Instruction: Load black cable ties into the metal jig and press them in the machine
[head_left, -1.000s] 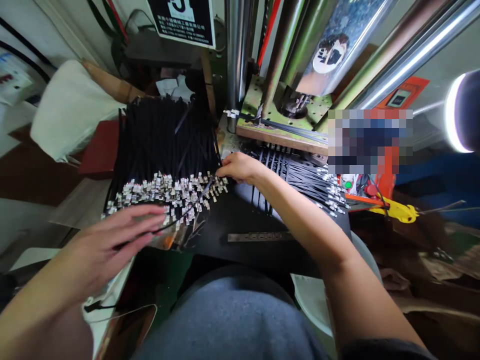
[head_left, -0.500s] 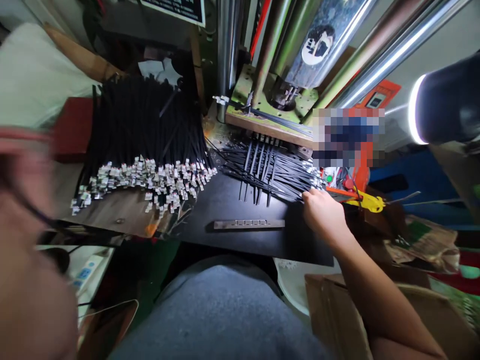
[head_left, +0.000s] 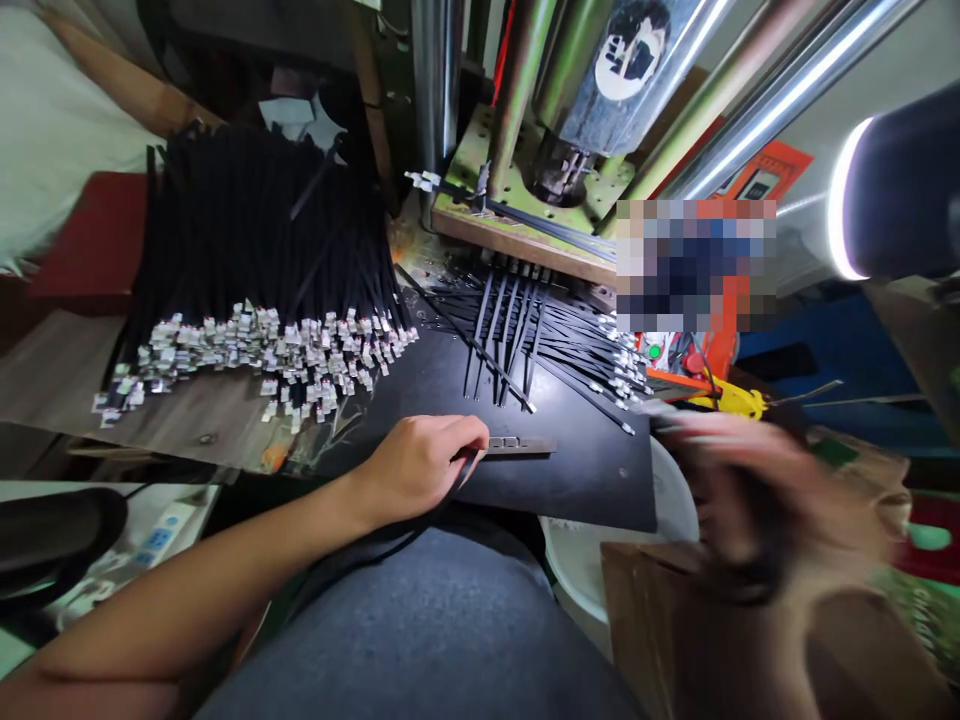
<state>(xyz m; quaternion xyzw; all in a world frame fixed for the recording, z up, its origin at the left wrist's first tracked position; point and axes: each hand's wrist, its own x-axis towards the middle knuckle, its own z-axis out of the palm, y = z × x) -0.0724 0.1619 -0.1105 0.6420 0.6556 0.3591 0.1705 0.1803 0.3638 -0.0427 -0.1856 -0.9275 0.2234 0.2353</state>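
My left hand [head_left: 416, 465] is closed on a black flat cable [head_left: 459, 478], whose length trails down toward my lap. Its fingers are at the left part of a slotted metal bar [head_left: 525, 446] lying on the black board [head_left: 592, 480], and hide that end. My right hand [head_left: 780, 480] is smeared by motion, off the board's right side; whether it holds anything does not show. Loose black cables with pale connector ends [head_left: 570, 350] lie crossed on the board beneath the press [head_left: 525, 200].
At left, a thick pile of black cables with white connectors [head_left: 247, 220] covers a wooden table [head_left: 187, 410]. A white tub [head_left: 667, 480] and a cardboard box [head_left: 645, 610] stand at right. A bright lamp [head_left: 855, 200] hangs at upper right, near an orange control box [head_left: 727, 320].
My left hand has come from the far left to the metal bar, with a black cable in it. My right hand has left the cables and swung to the right.
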